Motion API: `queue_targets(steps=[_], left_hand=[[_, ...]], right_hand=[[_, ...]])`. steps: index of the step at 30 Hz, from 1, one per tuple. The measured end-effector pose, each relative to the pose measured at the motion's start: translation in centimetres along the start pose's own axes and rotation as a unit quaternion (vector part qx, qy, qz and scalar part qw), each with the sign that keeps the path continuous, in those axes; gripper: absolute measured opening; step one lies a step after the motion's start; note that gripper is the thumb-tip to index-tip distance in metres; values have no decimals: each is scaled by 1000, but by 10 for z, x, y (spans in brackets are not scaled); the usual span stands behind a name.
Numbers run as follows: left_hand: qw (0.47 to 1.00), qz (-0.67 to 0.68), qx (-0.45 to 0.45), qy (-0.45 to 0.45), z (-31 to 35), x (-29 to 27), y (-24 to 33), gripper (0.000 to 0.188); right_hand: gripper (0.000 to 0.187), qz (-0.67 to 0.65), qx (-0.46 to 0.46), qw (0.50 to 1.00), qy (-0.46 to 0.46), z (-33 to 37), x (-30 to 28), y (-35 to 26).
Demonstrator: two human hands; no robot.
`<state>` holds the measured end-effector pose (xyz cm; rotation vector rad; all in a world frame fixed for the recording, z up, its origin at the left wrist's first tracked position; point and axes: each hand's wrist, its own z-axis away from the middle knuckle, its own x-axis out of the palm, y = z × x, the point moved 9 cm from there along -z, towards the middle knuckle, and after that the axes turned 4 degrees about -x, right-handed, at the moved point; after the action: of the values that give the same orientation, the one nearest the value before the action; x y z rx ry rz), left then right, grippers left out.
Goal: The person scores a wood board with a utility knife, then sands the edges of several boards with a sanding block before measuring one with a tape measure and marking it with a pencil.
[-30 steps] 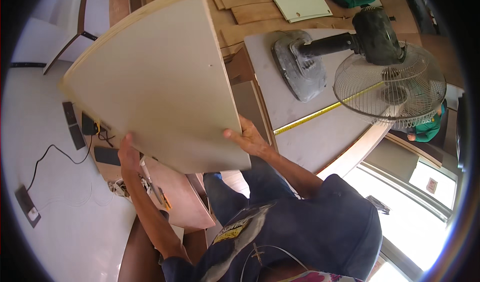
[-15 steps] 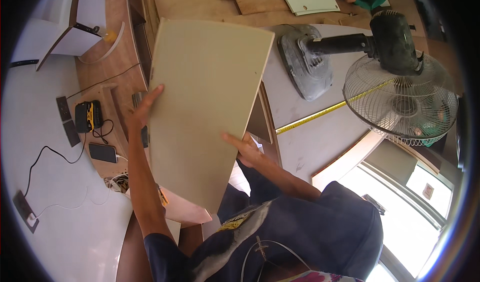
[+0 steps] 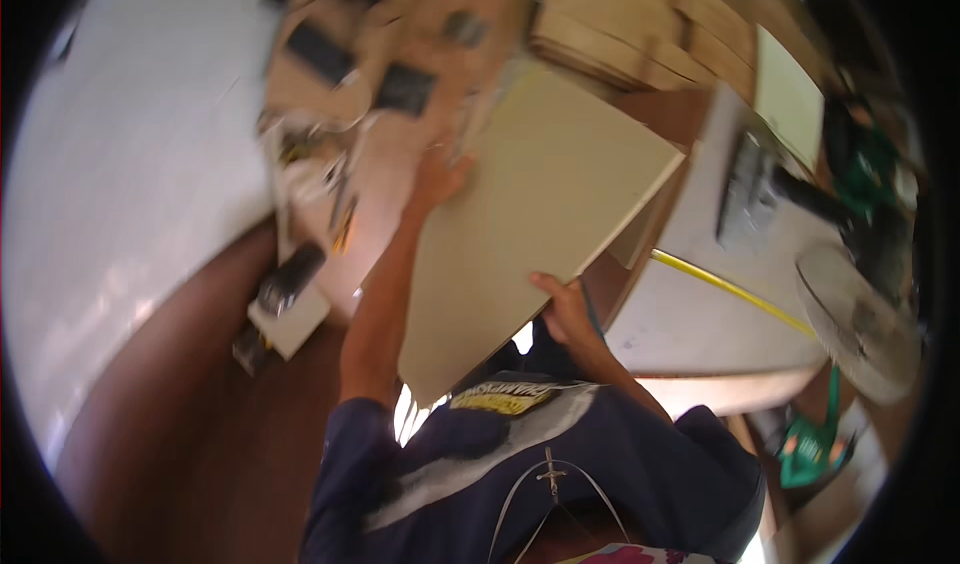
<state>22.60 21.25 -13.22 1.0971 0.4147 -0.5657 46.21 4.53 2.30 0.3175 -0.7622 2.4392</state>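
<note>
A flat, pale beige board (image 3: 530, 204) is held up in front of me at a tilt, its long sides slanting up to the right. My left hand (image 3: 440, 179) grips its left edge, with the fingers partly hidden and blurred. On the opposite edge, my right hand (image 3: 568, 312) is closed with the thumb on the face and the other fingers behind the board. Just left of the board, a wooden worktop (image 3: 385, 179) carries a dark phone-like slab (image 3: 320, 52), another dark flat piece (image 3: 405, 89) and a small orange-and-dark tool (image 3: 345, 226).
To the right, an extended yellow measuring tape (image 3: 735, 294) lies on a grey surface (image 3: 690, 334) near a blurred standing fan (image 3: 850, 314). Wooden sheets (image 3: 610, 24) are stacked at the far side. People in green (image 3: 870, 164) are at the right. A dark cylindrical object (image 3: 290, 279) is at the lower left.
My view has swung left, so the surroundings sit further right and blur. The board has tilted further with both hands still holding it. A second green-clad person shows at lower right.
</note>
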Motion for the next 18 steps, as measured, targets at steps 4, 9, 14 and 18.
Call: queue_targets(steps=[4, 9, 14, 18], left_hand=[[998, 23, -1, 55, 106, -36, -31, 70], [985, 116, -116, 51, 223, -49, -72, 64], [965, 197, -170, 26, 291, -55, -79, 60], [968, 208, -143, 1, 324, -73, -80, 57]], right_hand=[[38, 61, 2, 998, -21, 6, 25, 47], [47, 123, 17, 990, -66, 14, 41, 109], [49, 163, -22, 982, -97, 24, 76, 149], [54, 165, -9, 983, -79, 22, 99, 193]])
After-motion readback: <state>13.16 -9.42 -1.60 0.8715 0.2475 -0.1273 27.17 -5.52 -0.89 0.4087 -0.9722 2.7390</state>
